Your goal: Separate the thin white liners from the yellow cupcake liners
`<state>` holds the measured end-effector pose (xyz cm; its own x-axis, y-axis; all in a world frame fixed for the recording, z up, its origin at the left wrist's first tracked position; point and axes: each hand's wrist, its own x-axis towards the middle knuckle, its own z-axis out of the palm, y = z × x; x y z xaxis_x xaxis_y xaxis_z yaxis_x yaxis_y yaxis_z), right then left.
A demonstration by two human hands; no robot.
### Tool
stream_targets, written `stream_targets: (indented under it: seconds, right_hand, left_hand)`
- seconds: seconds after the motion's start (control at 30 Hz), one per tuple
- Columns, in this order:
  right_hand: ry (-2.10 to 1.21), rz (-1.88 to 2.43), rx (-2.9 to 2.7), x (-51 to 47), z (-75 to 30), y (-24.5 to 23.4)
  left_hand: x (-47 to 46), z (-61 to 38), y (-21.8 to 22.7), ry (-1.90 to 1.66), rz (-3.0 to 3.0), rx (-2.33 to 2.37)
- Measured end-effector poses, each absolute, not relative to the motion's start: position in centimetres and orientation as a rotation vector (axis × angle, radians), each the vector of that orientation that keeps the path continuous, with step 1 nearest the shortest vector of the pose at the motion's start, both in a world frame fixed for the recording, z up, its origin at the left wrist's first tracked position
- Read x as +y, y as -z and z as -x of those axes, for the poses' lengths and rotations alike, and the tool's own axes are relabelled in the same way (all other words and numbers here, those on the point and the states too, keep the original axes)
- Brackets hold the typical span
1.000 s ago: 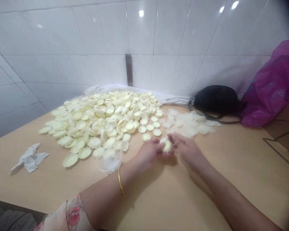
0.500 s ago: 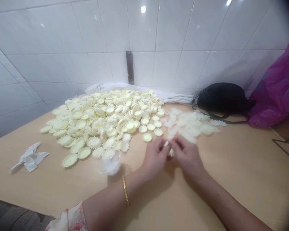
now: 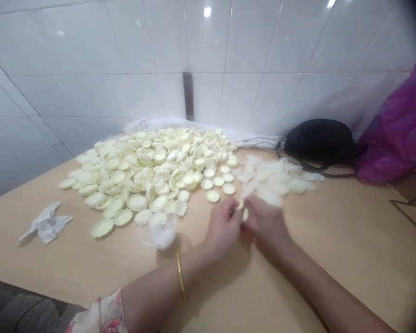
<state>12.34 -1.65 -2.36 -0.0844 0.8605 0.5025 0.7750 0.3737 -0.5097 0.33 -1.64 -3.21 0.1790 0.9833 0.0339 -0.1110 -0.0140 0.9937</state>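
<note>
Between left hand [image 3: 223, 226] and right hand [image 3: 266, 224], one cream toothed disc [image 3: 245, 214] is pinched; a heap of like discs [image 3: 152, 175] is placed beyond, paler frilled pieces [image 3: 273, 178] alongside.

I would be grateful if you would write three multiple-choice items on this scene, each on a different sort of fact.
1. Where does the black bag lie?
A) Against the tile wall, beside the paler heap
B) On the floor
C) In the person's lap

2. What colour is the plastic bag at the far right?
A) Green
B) Blue
C) Magenta

3. What are the left hand and right hand doing?
A) Lying flat, far apart
B) Meeting around a small cream toothed piece
C) Holding the black bag

Answers:
1. A, since the bag sits at the wall beside that heap.
2. C, since its sheen shows magenta.
3. B, since both hands close on the piece.
</note>
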Motion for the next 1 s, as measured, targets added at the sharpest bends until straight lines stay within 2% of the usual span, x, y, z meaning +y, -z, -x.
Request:
stream_targets:
  seconds: [0.07, 0.23, 0.47, 0.7, 1.0]
  right_hand:
    - [-0.099, 1.433, -1.844, -1.5, -12.3, 2.5]
    - [-0.526, 1.358, -1.605, -1.9, -12.0, 2.3]
    - [-0.819, 1.144, -1.49, -1.9, -12.1, 2.0]
    - [-1.337, 0.96, -1.098, -1.1, -12.6, 2.5]
    - [-1.275, 0.973, -0.952, -0.7, -13.0, 2.6]
  left_hand:
    - [-1.7, -0.5, 3.3, -1.196, -1.301, 0.963]
    - [-1.0, -0.4, 2.6, -1.119, -1.111, 0.961]
    - [-1.2, 0.0, 2.6, -1.159, -1.143, 0.935]
    - [-1.1, 0.2, 2.5, -1.047, -1.036, 0.863]
    - [-1.0, 0.4, 2.0, -1.058, -0.804, 0.854]
